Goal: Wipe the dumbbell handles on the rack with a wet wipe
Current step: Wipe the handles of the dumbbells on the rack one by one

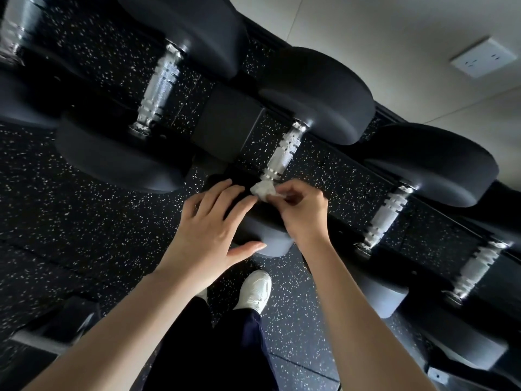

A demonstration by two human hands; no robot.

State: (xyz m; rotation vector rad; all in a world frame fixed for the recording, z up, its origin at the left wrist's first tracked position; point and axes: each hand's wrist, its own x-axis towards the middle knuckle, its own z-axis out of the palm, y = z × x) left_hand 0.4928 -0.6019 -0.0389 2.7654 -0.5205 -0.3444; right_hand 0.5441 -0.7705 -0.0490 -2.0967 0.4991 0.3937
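Observation:
Black dumbbells with knurled silver handles lie in a row on a dark rack (225, 122). My right hand (303, 210) pinches a crumpled white wet wipe (262, 189) against the near end of the middle dumbbell's handle (282, 152). My left hand (211, 232) rests flat, fingers spread, on that dumbbell's near black head (265, 238). Other handles show to the left (160, 88) and to the right (386, 215); another handle (476, 266) lies further right.
The floor (70, 221) is black rubber with white speckles. My white shoe (255, 290) and dark trouser legs stand below the rack. A white wall with a socket plate (483, 56) rises behind it. A lower tier of dumbbells (465, 342) sits at the bottom right.

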